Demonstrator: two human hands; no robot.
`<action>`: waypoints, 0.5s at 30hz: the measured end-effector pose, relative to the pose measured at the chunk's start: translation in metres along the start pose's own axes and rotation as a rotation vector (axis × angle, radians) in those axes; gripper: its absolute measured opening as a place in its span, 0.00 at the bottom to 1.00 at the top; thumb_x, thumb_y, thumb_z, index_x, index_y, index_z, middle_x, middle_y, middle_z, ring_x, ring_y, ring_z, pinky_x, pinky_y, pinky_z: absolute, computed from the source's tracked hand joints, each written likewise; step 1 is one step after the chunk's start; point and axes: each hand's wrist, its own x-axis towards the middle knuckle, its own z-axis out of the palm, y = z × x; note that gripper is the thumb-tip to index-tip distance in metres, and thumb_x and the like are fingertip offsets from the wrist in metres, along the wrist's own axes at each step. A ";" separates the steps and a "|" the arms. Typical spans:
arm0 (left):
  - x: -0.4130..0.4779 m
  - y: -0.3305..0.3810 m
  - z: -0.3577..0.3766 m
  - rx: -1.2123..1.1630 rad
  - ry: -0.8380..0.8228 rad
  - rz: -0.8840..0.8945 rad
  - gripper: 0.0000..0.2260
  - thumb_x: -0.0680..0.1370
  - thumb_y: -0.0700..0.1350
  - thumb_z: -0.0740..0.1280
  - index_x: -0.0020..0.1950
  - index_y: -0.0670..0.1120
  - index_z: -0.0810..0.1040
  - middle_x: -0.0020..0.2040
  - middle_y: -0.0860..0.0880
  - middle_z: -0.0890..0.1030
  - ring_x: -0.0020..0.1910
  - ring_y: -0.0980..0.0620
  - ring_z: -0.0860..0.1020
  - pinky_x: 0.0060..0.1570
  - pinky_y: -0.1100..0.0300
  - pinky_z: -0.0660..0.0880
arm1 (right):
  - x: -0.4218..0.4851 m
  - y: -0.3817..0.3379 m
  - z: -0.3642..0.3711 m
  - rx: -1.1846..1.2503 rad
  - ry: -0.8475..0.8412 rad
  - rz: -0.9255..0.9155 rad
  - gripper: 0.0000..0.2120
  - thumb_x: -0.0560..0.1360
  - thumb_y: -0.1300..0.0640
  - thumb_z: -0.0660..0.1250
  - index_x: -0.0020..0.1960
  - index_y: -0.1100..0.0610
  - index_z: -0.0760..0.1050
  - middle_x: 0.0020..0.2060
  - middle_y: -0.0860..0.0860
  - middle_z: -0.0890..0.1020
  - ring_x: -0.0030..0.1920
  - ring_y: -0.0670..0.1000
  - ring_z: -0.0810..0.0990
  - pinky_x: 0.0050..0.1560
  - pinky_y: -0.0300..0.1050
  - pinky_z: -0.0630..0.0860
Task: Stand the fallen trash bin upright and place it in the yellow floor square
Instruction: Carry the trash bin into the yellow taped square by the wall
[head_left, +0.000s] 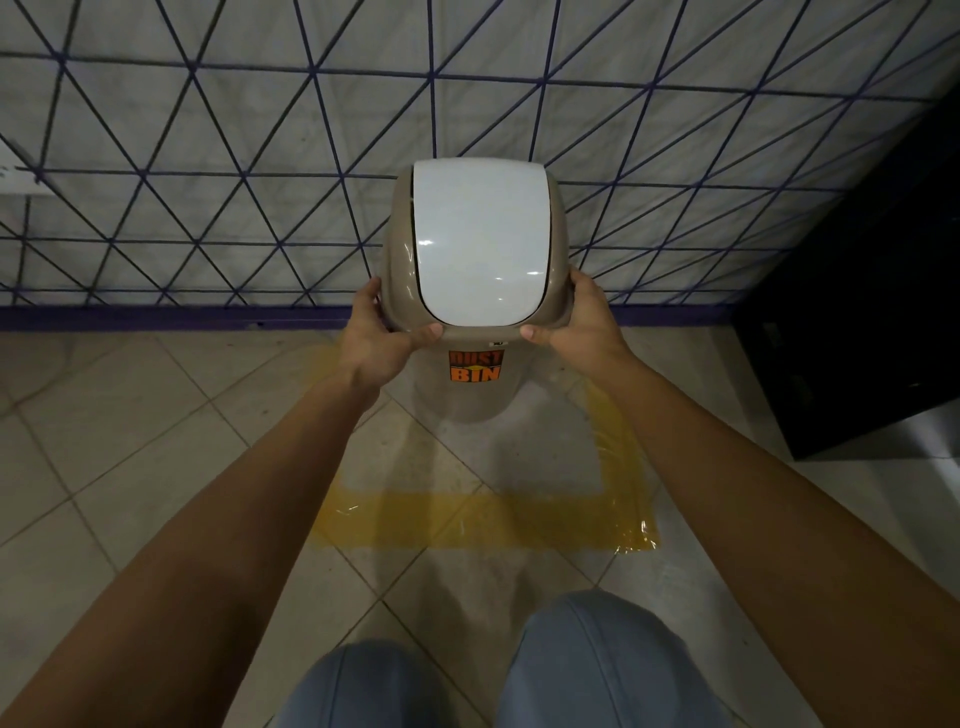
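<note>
The left hand (382, 332) clasps the left lid rim of the trash bin (475, 260), fingers curled round it; the bin stands upright at frame centre, base apparently inside the yellow floor square (467, 525); the right hand (576, 325) grips the right rim likewise. Best settle it flat, clear of the tape, then let go with both hands together

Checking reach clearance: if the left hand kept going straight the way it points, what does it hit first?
The left hand already grips the trash bin at its lid rim, so the bin blocks it at once. Past that would probably be the patterned wall, though depth is unclear.
</note>
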 end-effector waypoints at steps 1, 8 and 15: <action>0.000 0.001 0.000 0.002 0.002 -0.002 0.43 0.67 0.39 0.75 0.75 0.48 0.54 0.69 0.47 0.69 0.60 0.52 0.69 0.61 0.52 0.71 | 0.000 -0.001 -0.001 0.018 -0.013 0.024 0.44 0.65 0.60 0.76 0.73 0.55 0.55 0.71 0.53 0.64 0.70 0.53 0.64 0.68 0.46 0.62; -0.001 0.002 -0.002 0.019 -0.018 0.019 0.43 0.66 0.40 0.76 0.74 0.47 0.56 0.65 0.50 0.70 0.58 0.54 0.71 0.49 0.63 0.73 | -0.004 -0.003 -0.012 0.042 -0.058 0.052 0.40 0.67 0.64 0.73 0.73 0.53 0.57 0.69 0.52 0.68 0.68 0.52 0.67 0.66 0.45 0.65; -0.001 0.001 -0.005 0.011 0.009 0.006 0.43 0.66 0.39 0.76 0.75 0.47 0.55 0.68 0.46 0.70 0.61 0.51 0.71 0.56 0.58 0.72 | -0.008 -0.007 -0.007 0.040 -0.067 0.025 0.38 0.70 0.66 0.70 0.73 0.53 0.56 0.69 0.52 0.68 0.69 0.52 0.66 0.68 0.45 0.63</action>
